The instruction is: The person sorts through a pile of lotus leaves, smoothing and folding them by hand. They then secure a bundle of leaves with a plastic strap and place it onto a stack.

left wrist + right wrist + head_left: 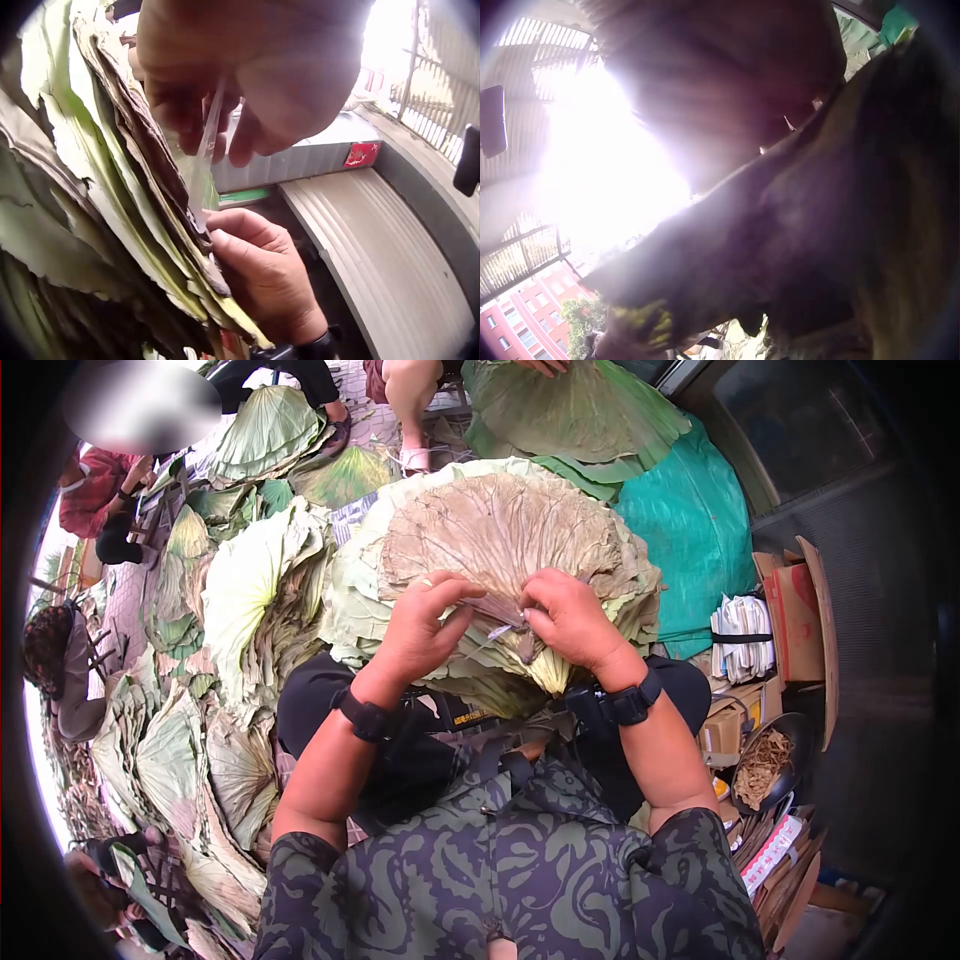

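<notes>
A large stack of dried leaves, with a brown leaf [480, 525] on top, lies over the lap. Above its near part, the left hand [428, 622] pinches a thin clear strip [204, 165], which runs taut down to the leaf edges in the left wrist view. There the right hand [262, 270] pinches the strip's lower end against the brown leaf's edge, thumb and forefinger together. Both hands are close together near the pointed yellowish base [550, 672] of the stack. In the right wrist view a dark, blurred hand and leaf hide the fingertips.
More leaf piles [245, 595] lie to the left. Green sheeting [685, 525] spreads at the back right, near a cardboard box [800, 620], tied papers [742, 640] and a dark pan [770, 765] of brown pieces. Other people sit at the far side and left.
</notes>
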`<state>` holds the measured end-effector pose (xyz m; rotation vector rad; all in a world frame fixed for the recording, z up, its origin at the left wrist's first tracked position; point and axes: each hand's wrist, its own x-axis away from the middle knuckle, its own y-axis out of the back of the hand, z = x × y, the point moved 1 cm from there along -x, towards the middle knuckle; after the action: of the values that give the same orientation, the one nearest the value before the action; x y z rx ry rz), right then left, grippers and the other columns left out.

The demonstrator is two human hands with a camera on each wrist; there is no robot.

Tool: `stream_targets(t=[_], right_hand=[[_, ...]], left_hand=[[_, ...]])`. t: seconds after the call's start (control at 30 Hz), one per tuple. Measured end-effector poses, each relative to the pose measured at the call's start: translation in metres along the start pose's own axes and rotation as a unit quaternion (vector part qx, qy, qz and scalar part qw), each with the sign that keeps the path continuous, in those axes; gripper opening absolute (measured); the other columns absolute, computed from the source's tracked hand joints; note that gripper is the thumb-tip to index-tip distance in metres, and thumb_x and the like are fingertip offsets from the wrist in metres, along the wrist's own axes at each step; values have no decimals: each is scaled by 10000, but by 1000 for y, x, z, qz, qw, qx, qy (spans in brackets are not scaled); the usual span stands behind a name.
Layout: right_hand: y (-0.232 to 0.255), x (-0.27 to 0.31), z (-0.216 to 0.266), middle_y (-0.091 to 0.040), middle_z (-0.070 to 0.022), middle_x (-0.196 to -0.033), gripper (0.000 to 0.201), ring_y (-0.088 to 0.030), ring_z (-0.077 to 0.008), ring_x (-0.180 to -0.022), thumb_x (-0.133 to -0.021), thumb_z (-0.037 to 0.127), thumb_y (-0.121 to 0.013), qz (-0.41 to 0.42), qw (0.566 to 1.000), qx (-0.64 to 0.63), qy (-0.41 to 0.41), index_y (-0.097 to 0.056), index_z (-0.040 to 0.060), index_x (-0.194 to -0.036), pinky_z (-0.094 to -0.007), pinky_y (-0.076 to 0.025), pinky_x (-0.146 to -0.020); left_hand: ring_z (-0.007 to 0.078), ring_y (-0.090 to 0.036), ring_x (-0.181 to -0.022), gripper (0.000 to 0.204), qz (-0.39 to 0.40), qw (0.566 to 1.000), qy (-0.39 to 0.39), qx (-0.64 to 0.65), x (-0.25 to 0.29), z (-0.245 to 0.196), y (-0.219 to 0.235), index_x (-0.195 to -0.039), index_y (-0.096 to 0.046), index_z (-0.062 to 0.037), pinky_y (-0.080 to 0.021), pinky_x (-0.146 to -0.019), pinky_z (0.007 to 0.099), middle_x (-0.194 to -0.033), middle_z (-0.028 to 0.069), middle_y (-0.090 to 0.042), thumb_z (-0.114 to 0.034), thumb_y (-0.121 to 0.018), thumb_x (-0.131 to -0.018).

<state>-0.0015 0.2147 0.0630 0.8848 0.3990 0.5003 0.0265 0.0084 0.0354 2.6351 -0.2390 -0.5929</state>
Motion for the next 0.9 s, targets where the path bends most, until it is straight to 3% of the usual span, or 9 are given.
stream_targets(t=[0.03, 0.1, 0.2, 0.27, 0.37, 0.47, 0.67, 0.87, 0.9], right_hand=[[-1, -1, 0, -573, -136, -868, 75, -560, -322, -824, -710, 34, -561, 3, 1000, 1, -1, -568, 9, -780, -368, -456, -726], [-5, -3, 2, -541, -136, -851, 68, -539, -337, -814, -723, 64, -575, -24, 998, 54, 15, -551, 24, -773, -418, -443, -722], [-1, -3, 4, -535, -139, -892, 94, -537, -337, -836, -720, 44, -578, -3, 999, 40, 10, -550, 22, -807, -414, -446, -730], [1, -1, 3, -531, -139, -890, 100, -536, -338, -845, -720, 34, -575, 2, 1000, 22, 21, -548, 23, -816, -410, -448, -731], [2, -3, 1, -524, -140, -888, 118, -534, -340, -861, -720, 20, -570, 17, 999, 14, 28, -544, 25, -835, -405, -450, -730], [1, -6, 8, -520, -141, -887, 127, -532, -343, -865, -718, 13, -567, 31, 998, 57, 14, -540, 21, -842, -405, -450, -730], [2, -3, 7, -500, -147, -867, 103, -525, -348, -851, -724, -2, -560, 21, 998, 64, 13, -506, -1, -812, -407, -441, -721], [7, 7, 1, -512, -154, -873, 61, -527, -332, -827, -740, -25, -526, -30, 999, -35, -10, -504, -18, -796, -368, -440, -730], [6, 9, -1, -537, -147, -888, 41, -539, -296, -836, -758, -21, -519, -41, 998, -38, -21, -513, -17, -799, -347, -441, -749]], left_hand=[[285, -570, -928, 291, -6, 994, -49, -93, -2, -2, 1, -979, -644, -100, -448, -807, 335, -1015, 104, -608, -9, -625, -704], [284, -553, -959, 310, 15, 991, -63, -121, -5, -1, -2, -985, -645, -110, -436, -830, 357, -1032, 90, -607, -15, -634, -690], [278, -531, -990, 319, 55, 985, -77, -144, -11, 0, -3, -984, -652, -139, -422, -838, 389, -1071, 63, -600, -48, -657, -677], [269, -539, -941, 261, 101, 981, -72, -147, -16, 3, -4, -958, -657, -137, -422, -801, 397, -1032, 39, -617, -92, -660, -701], [253, -555, -843, 143, 73, 988, -73, -113, -20, 20, -9, -865, -667, -151, -407, -741, 408, -896, -10, -636, -170, -653, -724], [268, -558, -795, 113, 61, 992, -73, -82, -22, 30, -13, -842, -660, -142, -412, -702, 407, -833, 13, -631, -185, -643, -739], [294, -555, -765, 100, 64, 993, -69, -70, -23, 31, -13, -807, -650, -115, -425, -682, 406, -800, 47, -621, -199, -627, -759], [303, -551, -766, 118, 59, 996, -57, -38, -24, 33, -19, -801, -642, -90, -436, -709, 393, -785, 66, -614, -201, -623, -765], [303, -551, -766, 118, 58, 996, -59, -38, -24, 33, -19, -801, -642, -90, -436, -709, 393, -785, 66, -614, -201, -623, -765]])
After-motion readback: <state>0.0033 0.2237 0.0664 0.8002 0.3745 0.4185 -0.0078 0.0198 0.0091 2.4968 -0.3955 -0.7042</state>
